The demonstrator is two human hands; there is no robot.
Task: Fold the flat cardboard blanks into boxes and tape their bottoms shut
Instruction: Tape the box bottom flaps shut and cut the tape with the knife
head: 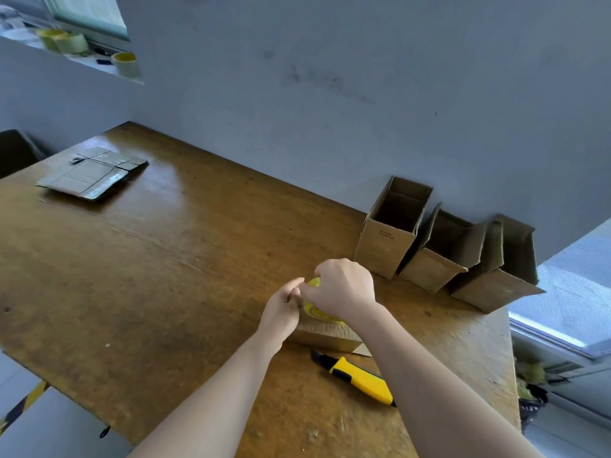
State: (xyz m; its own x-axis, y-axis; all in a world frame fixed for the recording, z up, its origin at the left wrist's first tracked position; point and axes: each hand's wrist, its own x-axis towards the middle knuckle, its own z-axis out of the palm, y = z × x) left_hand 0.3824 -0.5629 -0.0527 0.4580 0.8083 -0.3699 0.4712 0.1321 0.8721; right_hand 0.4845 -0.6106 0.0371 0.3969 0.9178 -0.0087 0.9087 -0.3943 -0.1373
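A folded cardboard box [325, 338] lies on the wooden table [165, 259] in front of me. On top of it sits a yellow-cored tape roll [315, 310], which my right hand [344, 289] grips from above. My left hand [284, 305] pinches at the roll's left side, fingers closed on what looks like the tape end. A tied stack of flat cardboard blanks [94, 175] rests at the far left of the table. Three folded open-topped boxes [390, 233] [436, 256] [496, 279] stand in a row against the wall at the right.
A yellow and black utility knife [360, 378] lies on the table just below the box, beside my right forearm. Spare tape rolls [127, 62] sit on the window ledge at the upper left. The table's right edge runs near a window sill.
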